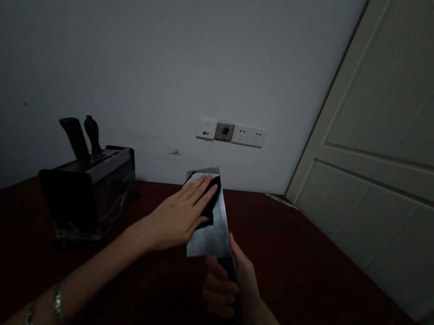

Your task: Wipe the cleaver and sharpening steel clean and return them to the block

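A cleaver (212, 241) with a broad grey blade is held up over the dark red table, its blade pointing away from me. My right hand (232, 286) is wrapped round its black handle (228, 266). Flat against the blade's face lies my left hand (184, 212), fingers stretched out. Under those fingers a black cloth (210, 205) is pressed to the metal. The cloth's other edge shows near the far end of the blade. Most of the handle is hidden by my right fingers.
On the left of the table (154, 295) stands a knife block (114, 185) with two dark handles (75, 137) sticking up. Wall sockets (248, 136) sit behind the table. A pale panelled door (361, 191) borders the right side, and a thin strip (282, 201) lies near the back edge.
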A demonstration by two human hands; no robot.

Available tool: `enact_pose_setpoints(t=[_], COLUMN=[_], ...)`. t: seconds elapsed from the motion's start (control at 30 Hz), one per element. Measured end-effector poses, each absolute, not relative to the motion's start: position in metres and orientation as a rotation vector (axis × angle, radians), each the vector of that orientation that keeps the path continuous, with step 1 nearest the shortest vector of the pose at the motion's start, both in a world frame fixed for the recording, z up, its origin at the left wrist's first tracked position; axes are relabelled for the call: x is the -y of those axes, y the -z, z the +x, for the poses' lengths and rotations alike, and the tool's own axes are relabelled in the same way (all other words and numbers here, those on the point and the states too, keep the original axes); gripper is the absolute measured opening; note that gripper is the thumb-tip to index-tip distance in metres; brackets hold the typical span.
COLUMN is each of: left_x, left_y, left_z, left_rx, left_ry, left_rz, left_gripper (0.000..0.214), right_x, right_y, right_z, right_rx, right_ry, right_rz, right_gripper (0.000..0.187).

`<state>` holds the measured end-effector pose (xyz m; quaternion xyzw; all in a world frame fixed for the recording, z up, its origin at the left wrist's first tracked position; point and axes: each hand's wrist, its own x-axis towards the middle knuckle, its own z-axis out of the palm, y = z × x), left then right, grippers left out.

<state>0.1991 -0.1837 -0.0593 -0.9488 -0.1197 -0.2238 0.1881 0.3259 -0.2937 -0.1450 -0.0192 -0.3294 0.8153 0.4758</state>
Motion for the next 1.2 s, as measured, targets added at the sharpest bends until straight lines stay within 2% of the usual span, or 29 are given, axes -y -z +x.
enact_pose_setpoints(t=[0.23, 0.5, 0.77, 1.2], left_x=[0.215, 0.188, 0.210, 0.175], left_y=[0.073, 0.066, 0.069, 0.048], left_z=[0.213, 0.208, 0.210, 0.198], left_rx=[0.180, 0.375, 0.219, 0.530], left_ry=[0.522, 0.599, 0.536, 0.789], left_rz=[-2.734, -2.681, -2.724, -2.597], left_gripper=[0.062, 0.061, 0.064, 0.059], right_x=[0.294, 0.294, 0.294, 0.299], right_y=[0.148, 0.151, 0.150, 0.154], right_z=[0.337, 0.332, 0.335, 0.322], right_rx=[0.765, 0.772, 0.765, 0.839], right_ry=[-1.970, -1.998, -1.975, -2.007], right_rz=[-0.021, -0.018, -0.040, -0.038], right_gripper=[0.070, 0.068, 0.069, 0.069])
